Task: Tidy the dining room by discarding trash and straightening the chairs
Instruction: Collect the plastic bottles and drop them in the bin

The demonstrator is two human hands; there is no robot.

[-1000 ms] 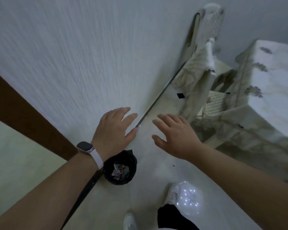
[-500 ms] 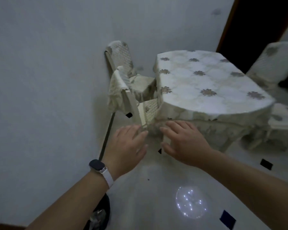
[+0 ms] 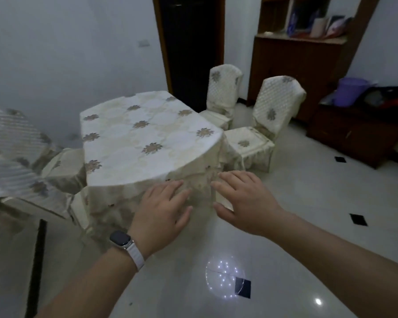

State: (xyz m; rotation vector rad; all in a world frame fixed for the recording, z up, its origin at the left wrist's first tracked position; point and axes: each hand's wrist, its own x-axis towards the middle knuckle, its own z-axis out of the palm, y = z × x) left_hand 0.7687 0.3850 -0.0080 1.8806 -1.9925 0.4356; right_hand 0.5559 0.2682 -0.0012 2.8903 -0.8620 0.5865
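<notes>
Chairs [image 3: 271, 125] stand pulled out right of the covered table [image 3: 124, 145] (no trash on it); straightening seems your step. Your left hand [image 3: 163, 214] and right hand [image 3: 246, 203] hover empty, fingers spread: grasp a chair back next.

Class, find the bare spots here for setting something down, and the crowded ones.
Bare: the table top, only its flowered cloth showing, flanked by the left chairs and right chairs; the tiled floor between table, right chairs and dark cabinet. Crowded: the left chairs sit tight against the table; the cabinet top holds a purple bucket and clutter.
</notes>
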